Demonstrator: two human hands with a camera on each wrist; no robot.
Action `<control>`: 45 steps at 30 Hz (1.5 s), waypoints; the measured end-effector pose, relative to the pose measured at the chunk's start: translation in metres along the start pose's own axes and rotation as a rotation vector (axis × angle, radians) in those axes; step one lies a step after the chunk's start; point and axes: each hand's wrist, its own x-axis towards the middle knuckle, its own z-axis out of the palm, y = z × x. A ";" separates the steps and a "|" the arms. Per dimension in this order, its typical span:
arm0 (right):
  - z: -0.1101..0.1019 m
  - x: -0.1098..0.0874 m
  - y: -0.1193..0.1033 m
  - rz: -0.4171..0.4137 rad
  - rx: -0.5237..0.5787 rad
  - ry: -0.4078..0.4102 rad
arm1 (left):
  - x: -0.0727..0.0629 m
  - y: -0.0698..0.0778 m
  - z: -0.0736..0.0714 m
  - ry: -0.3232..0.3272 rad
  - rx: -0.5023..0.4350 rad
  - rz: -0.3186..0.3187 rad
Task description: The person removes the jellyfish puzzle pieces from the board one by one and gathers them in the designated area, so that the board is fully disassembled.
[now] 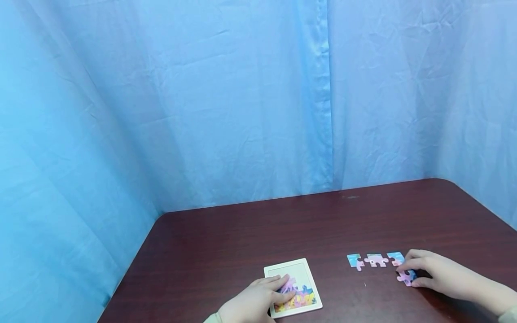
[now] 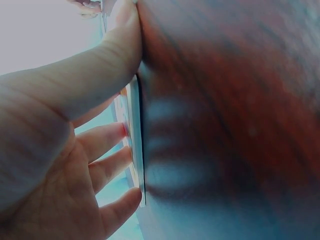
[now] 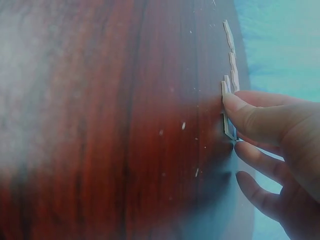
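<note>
A square jigsaw tray with a pale frame (image 1: 313, 281) lies near the table's front. Joined pink, yellow and blue pieces (image 1: 303, 300) fill its lower part, while the upper part shows bare backing. My left hand (image 1: 254, 299) rests on the tray's left side, fingers stretched over the pieces; in the left wrist view its fingertips (image 2: 131, 197) lie at the tray's edge. Farther right, my right hand (image 1: 438, 274) pinches a pink and blue puzzle piece (image 1: 405, 279) between thumb and fingers, low over the table. The right wrist view shows this piece (image 3: 229, 127) edge-on by the thumb.
Three loose pieces lie in a row left of and beyond my right hand: a left one (image 1: 353, 261), a pink middle one (image 1: 376, 259) and a right one (image 1: 396, 258). The dark red-brown table (image 1: 242, 237) ends at blue curtains (image 1: 242, 112) behind and at the sides.
</note>
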 end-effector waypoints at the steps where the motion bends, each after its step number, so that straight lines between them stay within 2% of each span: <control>1: 0.000 0.000 0.000 -0.012 -0.011 0.016 | 0.000 0.000 0.000 -0.001 -0.003 0.000; 5: 0.002 -0.001 0.000 -0.041 -0.022 0.055 | 0.000 0.001 0.000 -0.007 -0.018 -0.011; 21: -0.002 0.002 -0.004 -0.023 -0.027 0.056 | -0.002 0.002 0.000 -0.005 -0.004 0.000; 27: -0.003 0.006 -0.009 -0.052 -0.035 0.104 | -0.002 0.002 -0.001 -0.001 0.004 0.004; 30: -0.002 0.010 -0.014 -0.069 -0.053 0.138 | -0.001 0.002 -0.001 0.007 0.021 0.014; 33: 0.000 0.014 -0.019 -0.066 -0.049 0.137 | -0.001 0.003 -0.001 0.013 0.028 0.017; 38: 0.005 0.022 -0.029 -0.029 -0.028 0.093 | -0.002 0.003 -0.001 0.008 0.000 0.010; 45: 0.020 0.040 -0.045 -0.085 -0.015 0.108 | -0.001 0.002 0.001 0.037 0.007 0.013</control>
